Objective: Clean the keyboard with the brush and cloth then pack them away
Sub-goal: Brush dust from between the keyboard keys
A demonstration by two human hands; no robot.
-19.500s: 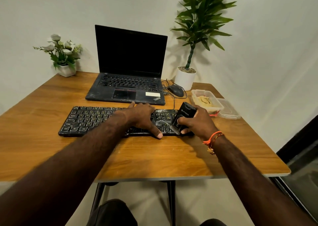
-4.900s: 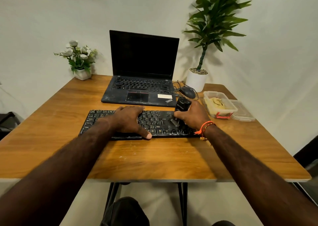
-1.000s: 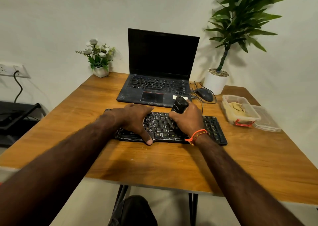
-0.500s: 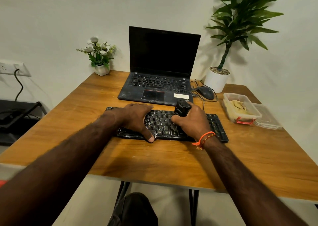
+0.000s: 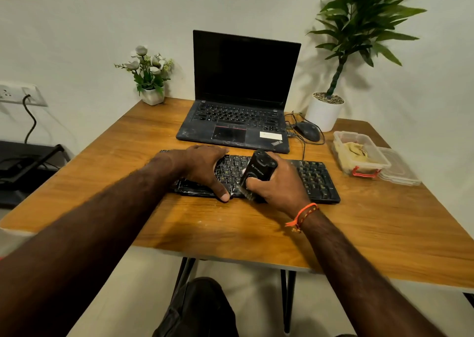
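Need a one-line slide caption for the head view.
Right hand grips the black brush, bristles down on the keyboard, while the left hand rests flat on its keys; cloth waits in the container.

We see a plain pale wall beyond the hands, meeting a second wall at a corner to their right. Our wooden counter stands on dark metal legs over a light floor. Left of the hands, a wall socket carries a black cable down toward a low dark stand. Soft shadows fall on the wall.
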